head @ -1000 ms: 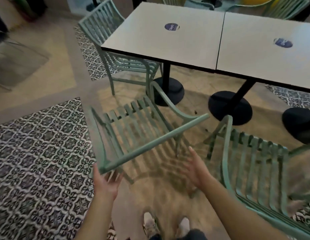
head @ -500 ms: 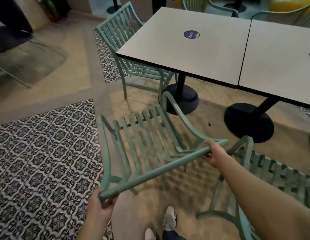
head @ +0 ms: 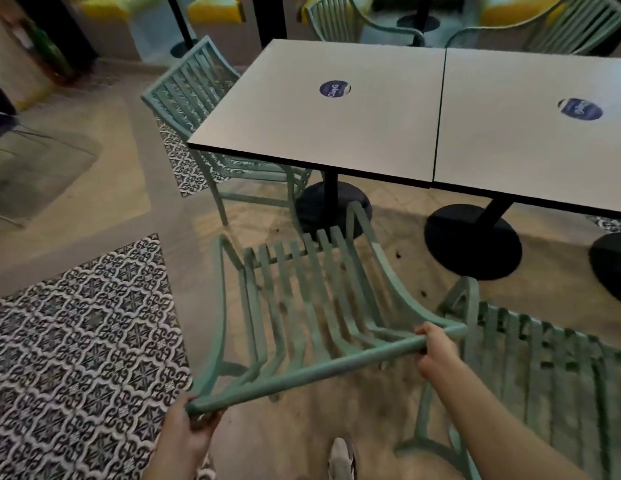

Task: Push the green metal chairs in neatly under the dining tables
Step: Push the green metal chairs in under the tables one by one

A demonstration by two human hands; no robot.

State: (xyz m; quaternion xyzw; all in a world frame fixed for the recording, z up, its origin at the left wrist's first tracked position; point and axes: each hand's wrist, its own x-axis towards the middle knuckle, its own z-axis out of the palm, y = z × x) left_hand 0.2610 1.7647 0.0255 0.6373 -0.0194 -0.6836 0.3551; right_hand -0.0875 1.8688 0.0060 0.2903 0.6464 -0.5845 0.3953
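- Green slatted metal, that's the chair the person has hold of: it stands on the tan floor just short of the left dining table, its seat facing the table's black pedestal base.
- Left hand grips the near-left corner of the chair's top rail, fingers curled under the tube.
- Right hand is wrapped round the same rail near its right end, thumb over the top.
- Whether the chair's legs are all on the floor is hard to judge from here; the picture is a bit smeared.
- A second green chair sits just beside it on the right, its back rail near the right hand.
- A third green chair is tucked under the left side of that table.
- The right-hand table butts against the first, each with a round blue sticker on top.
- Patterned black-and-white tiles cover the floor to the left.
- One pale shoe shows at the bottom edge.
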